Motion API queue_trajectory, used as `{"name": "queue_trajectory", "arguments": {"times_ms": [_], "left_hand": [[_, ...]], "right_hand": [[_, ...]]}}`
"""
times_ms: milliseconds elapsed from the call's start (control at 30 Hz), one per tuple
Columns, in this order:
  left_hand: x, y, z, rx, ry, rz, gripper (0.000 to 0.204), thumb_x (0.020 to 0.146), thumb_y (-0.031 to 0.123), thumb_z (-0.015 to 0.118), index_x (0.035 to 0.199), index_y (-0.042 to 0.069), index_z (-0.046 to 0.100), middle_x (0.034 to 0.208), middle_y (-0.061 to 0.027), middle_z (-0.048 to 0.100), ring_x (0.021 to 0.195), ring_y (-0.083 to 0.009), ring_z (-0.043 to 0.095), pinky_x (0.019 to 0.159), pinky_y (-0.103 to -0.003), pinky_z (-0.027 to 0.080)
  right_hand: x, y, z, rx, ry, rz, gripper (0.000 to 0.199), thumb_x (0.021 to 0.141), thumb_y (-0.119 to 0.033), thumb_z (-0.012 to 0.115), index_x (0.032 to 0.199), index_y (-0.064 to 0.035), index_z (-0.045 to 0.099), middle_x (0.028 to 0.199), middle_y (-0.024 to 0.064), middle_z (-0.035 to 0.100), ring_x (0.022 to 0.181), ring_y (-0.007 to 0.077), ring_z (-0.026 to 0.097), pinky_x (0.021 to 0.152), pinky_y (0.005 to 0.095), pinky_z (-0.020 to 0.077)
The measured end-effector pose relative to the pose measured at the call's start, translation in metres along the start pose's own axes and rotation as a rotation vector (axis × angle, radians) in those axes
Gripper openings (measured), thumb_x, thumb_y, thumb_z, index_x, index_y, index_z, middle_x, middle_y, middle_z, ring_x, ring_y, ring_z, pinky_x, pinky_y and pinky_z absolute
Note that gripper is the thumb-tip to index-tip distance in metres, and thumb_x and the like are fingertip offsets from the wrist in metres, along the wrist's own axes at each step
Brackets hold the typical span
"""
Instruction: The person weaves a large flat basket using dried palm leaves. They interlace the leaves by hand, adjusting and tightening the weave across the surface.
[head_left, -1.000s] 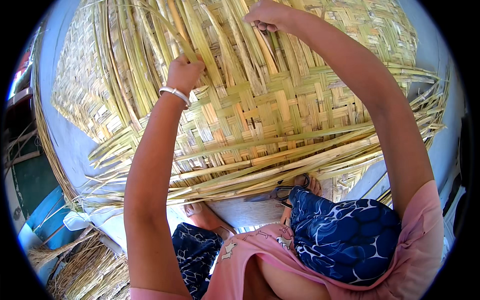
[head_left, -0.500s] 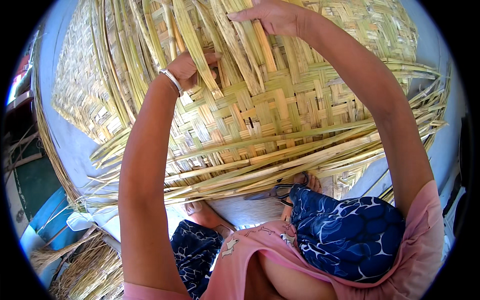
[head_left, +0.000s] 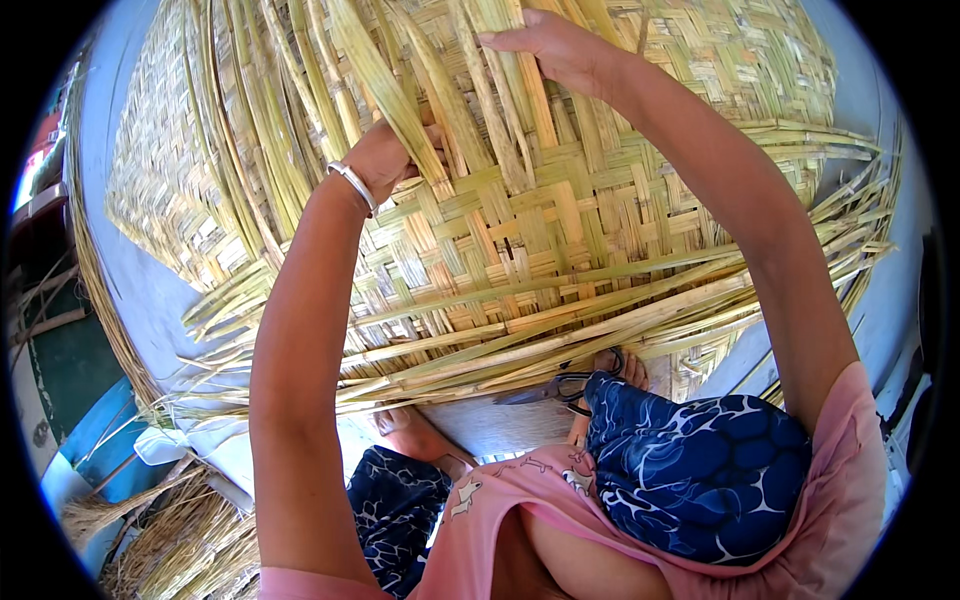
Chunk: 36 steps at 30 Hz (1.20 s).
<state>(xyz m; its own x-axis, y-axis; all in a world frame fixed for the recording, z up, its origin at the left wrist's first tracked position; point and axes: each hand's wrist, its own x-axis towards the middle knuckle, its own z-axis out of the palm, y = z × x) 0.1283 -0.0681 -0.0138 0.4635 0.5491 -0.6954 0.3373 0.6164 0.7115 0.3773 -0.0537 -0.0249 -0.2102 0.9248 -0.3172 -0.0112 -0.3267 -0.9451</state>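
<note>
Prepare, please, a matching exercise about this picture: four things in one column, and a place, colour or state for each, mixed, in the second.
Column one:
1. Left hand
2. Mat
3. Bracelet
4. Shirt

Column two:
A. silver-coloured
B. pink
C. partly behind a strip
D. woven in a crossing pattern

Right pairs: 1-C, 2-D, 3-A, 4-B

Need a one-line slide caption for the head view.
Bare left hand, silver-coloured bangle at its wrist, and bare right hand among long yellow-green plant strips over a woven straw-coloured mat.
</note>
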Motion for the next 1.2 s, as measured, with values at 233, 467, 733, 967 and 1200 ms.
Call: {"name": "queue_trajectory", "arguments": {"times_ms": [233, 467, 733, 967, 1200], "left_hand": [[0.012, -0.002, 0.001, 0.236, 0.053, 0.003, 0.044, 0.088, 0.019, 0.061, 0.127, 0.003, 0.048, 0.112, -0.0081, 0.058, 0.098, -0.0173, 0.057, 0.088, -0.033, 0.048], [-0.001, 0.003, 0.001, 0.066, -0.015, -0.043, 0.047, 0.085, 0.017, 0.065, 0.126, 0.004, 0.047, 0.116, -0.0072, 0.056, 0.106, -0.0182, 0.053, 0.094, -0.032, 0.043], [0.002, 0.003, 0.009, 0.035, 0.049, -0.033, 0.036, 0.085, 0.017, 0.065, 0.115, 0.003, 0.053, 0.103, -0.0046, 0.059, 0.092, -0.0155, 0.057, 0.083, -0.03, 0.048], [-0.003, -0.007, 0.012, -0.127, 0.136, 0.023, 0.026, 0.083, 0.017, 0.067, 0.104, 0.003, 0.058, 0.089, -0.0033, 0.062, 0.078, -0.0138, 0.061, 0.07, -0.028, 0.052], [-0.008, -0.009, 0.01, -0.135, 0.121, 0.056, 0.025, 0.085, 0.018, 0.065, 0.104, 0.004, 0.057, 0.091, -0.0031, 0.063, 0.08, -0.0141, 0.062, 0.071, -0.028, 0.053]], "right_hand": [[-0.007, 0.0, -0.005, 0.308, -0.169, 0.0, 0.035, 0.087, -0.009, 0.056, 0.12, 0.0003, 0.052, 0.107, 0.0096, 0.061, 0.096, 0.0194, 0.06, 0.083, 0.0338, 0.05], [-0.017, -0.02, 0.006, 0.348, -0.184, 0.017, 0.032, 0.088, -0.012, 0.055, 0.118, 0.0015, 0.053, 0.103, 0.0104, 0.062, 0.092, 0.021, 0.062, 0.081, 0.0342, 0.0511], [0.008, 0.015, -0.003, 0.265, -0.151, -0.056, 0.039, 0.089, -0.021, 0.056, 0.122, -0.0013, 0.05, 0.111, 0.0115, 0.061, 0.099, 0.0216, 0.06, 0.085, 0.0357, 0.0497], [-0.011, 0.002, -0.013, 0.435, -0.161, 0.063, 0.027, 0.088, -0.022, 0.06, 0.104, 0.0005, 0.059, 0.1, 0.008, 0.065, 0.09, 0.0153, 0.064, 0.082, 0.0293, 0.0525], [-0.003, 0.004, -0.003, 0.316, 0.002, 0.06, 0.043, 0.085, -0.026, 0.064, 0.116, 0.0022, 0.052, 0.104, 0.0086, 0.062, 0.094, 0.0177, 0.062, 0.082, 0.0307, 0.0506]]}}
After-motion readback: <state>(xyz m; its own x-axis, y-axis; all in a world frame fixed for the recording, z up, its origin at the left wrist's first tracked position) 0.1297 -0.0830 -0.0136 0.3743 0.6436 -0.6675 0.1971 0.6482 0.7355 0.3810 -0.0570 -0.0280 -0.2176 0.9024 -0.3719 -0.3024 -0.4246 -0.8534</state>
